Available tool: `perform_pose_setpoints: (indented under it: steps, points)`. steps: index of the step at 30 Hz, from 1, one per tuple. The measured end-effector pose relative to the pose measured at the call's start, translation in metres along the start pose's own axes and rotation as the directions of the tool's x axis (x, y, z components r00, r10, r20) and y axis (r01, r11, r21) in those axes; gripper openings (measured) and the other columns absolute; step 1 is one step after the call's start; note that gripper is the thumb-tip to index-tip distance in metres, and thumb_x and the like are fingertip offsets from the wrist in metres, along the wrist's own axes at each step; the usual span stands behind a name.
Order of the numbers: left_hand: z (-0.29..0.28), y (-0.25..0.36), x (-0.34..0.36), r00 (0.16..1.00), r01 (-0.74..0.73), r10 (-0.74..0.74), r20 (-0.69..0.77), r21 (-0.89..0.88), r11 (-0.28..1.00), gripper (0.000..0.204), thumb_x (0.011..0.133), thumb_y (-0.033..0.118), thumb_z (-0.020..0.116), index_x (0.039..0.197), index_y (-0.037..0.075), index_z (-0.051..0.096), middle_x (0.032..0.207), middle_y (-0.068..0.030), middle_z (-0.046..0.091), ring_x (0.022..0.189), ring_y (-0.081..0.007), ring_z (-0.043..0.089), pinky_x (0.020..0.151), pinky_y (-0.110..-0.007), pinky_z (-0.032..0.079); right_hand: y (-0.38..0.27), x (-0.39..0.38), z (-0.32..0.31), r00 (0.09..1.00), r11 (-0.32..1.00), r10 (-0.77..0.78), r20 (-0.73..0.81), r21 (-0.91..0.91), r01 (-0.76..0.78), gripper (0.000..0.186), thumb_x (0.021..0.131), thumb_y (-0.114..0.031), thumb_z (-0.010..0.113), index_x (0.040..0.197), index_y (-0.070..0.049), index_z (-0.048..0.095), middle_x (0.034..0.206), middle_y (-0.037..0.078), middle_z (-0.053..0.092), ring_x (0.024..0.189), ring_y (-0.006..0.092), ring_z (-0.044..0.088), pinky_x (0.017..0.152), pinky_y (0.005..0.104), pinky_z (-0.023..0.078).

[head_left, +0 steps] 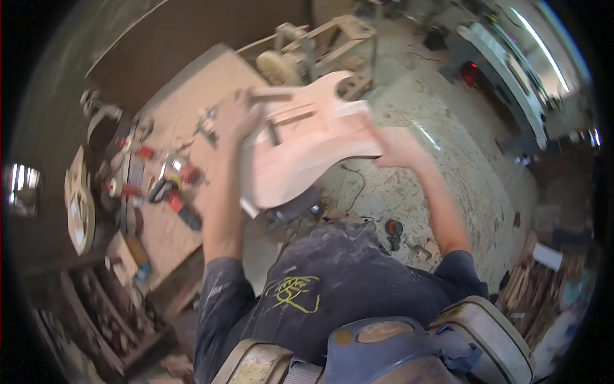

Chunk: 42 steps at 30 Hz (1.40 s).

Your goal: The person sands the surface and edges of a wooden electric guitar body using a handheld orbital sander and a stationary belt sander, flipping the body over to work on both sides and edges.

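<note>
A pale, unfinished electric guitar body [291, 160] with dark routed slots is in front of me, flat face up and tilted. My left hand [242, 116] is curled at its far left edge, blurred by motion, with its fingertips hard to make out. My right hand [400, 147] grips the right end, by the horns, its fingers partly hidden by the wood. Below the body's near edge is a dark, rounded thing [294, 210], mostly covered.
A wooden workbench [173, 233] on the left bears red and black power tools [176, 201] and a clamp [206, 125]. Another guitar body [80, 205] stands at far left. A sander [394, 233] lies on the dusty floor [473, 173]. A wooden frame [345, 38] stands behind.
</note>
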<state>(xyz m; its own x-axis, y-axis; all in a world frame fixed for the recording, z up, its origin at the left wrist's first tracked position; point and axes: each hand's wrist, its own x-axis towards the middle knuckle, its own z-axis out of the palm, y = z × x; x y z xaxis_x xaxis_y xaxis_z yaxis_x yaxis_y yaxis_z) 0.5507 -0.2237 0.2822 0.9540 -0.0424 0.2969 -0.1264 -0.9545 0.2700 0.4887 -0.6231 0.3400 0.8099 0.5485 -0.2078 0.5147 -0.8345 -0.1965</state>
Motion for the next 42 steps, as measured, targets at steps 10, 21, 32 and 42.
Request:
perform_pose_setpoints:
  steps: [10, 21, 32, 42]
  points:
    - [-0.013, 0.012, -0.020, 0.987, 0.158, -0.160, 0.028, 0.056, 0.986, 0.060, 0.090, 0.039, 0.047, 0.146, 0.019, 0.049, 0.135, -0.0258, 0.054, 0.129, -0.0393, 0.050, 0.111, -0.046, 0.037, 0.009, 0.024, -0.007, 1.000, 1.000, -0.014, -0.015, -0.016, 0.014, 0.108, 0.062, -0.020, 0.076, 0.157, -0.017, 0.025, 0.103, 0.022, 0.068, 0.093, 0.0417, 0.066, 0.081, 0.0462, 0.053]
    - [-0.052, -0.060, -0.058, 0.957, 0.227, -0.243, 0.160, 0.109, 0.968, 0.065, 0.088, 0.040, 0.049, 0.151, 0.028, 0.043, 0.147, -0.0204, 0.047, 0.134, -0.0396, 0.046, 0.113, -0.048, 0.035, -0.051, 0.036, 0.011, 0.972, 0.976, -0.217, -0.085, -0.050, 0.213, 0.103, 0.066, -0.020, 0.081, 0.154, -0.010, 0.029, 0.098, 0.020, 0.068, 0.094, 0.0382, 0.067, 0.080, 0.0466, 0.054]
    - [-0.005, -0.021, -0.008, 0.990, 0.019, -0.026, 0.136, 0.049, 0.999, 0.066, 0.089, 0.035, 0.059, 0.151, 0.021, 0.043, 0.137, -0.0202, 0.052, 0.128, -0.0397, 0.049, 0.108, -0.049, 0.038, -0.010, -0.004, 0.036, 0.974, 0.988, -0.124, -0.192, -0.113, 0.103, 0.103, 0.065, -0.022, 0.078, 0.153, -0.003, 0.028, 0.098, 0.017, 0.065, 0.091, 0.0371, 0.065, 0.078, 0.0457, 0.053]
    - [-0.005, -0.005, 0.003, 0.989, 0.030, -0.041, 0.143, 0.078, 0.996, 0.064, 0.090, 0.037, 0.057, 0.151, 0.020, 0.043, 0.137, -0.0198, 0.052, 0.126, -0.0402, 0.051, 0.106, -0.048, 0.040, -0.003, -0.017, 0.036, 0.983, 0.992, -0.027, -0.179, -0.128, 0.004, 0.102, 0.069, -0.022, 0.078, 0.156, -0.009, 0.027, 0.102, 0.014, 0.064, 0.100, 0.0329, 0.062, 0.089, 0.0442, 0.045]
